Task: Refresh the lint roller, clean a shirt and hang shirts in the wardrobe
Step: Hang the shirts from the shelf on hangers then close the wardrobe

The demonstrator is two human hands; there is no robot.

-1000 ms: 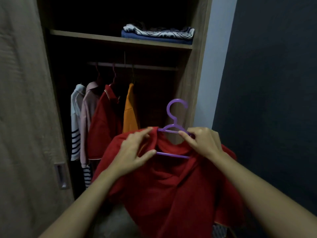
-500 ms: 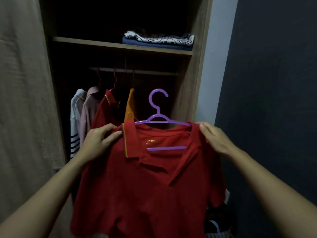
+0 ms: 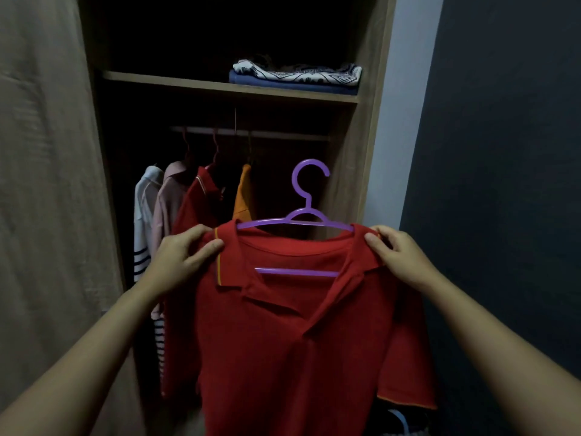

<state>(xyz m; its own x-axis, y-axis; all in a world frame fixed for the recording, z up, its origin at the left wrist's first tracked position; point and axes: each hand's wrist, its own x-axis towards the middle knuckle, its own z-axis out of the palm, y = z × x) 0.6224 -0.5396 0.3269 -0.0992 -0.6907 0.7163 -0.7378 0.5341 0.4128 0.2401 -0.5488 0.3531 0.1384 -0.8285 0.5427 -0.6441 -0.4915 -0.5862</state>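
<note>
The red shirt (image 3: 283, 341) hangs on a purple hanger (image 3: 295, 272) and is held up in front of the open wardrobe (image 3: 355, 152), below the level of the rail (image 3: 283, 135) and clear of it. The left hand (image 3: 182, 259) pinches the shirt's left shoulder: the thumb lies on the front of the fabric beside the collar's yellow edge stripe, and the fingers curl over the shoulder seam. The right hand (image 3: 399, 256) pinches the opposite shoulder next to the collar, thumb in front, fingers curled behind. Both grips are closed on fabric; whether they also clamp the hanger ends under the fabric cannot be told. The hanger's hook stands upright and free, touching nothing. Four shirts hang on the rail behind: striped white (image 3: 144, 215), pink (image 3: 166, 209), red (image 3: 195, 209), orange (image 3: 243, 196). Folded clothes (image 3: 295, 77) lie on the shelf (image 3: 220, 86) above.
</note>
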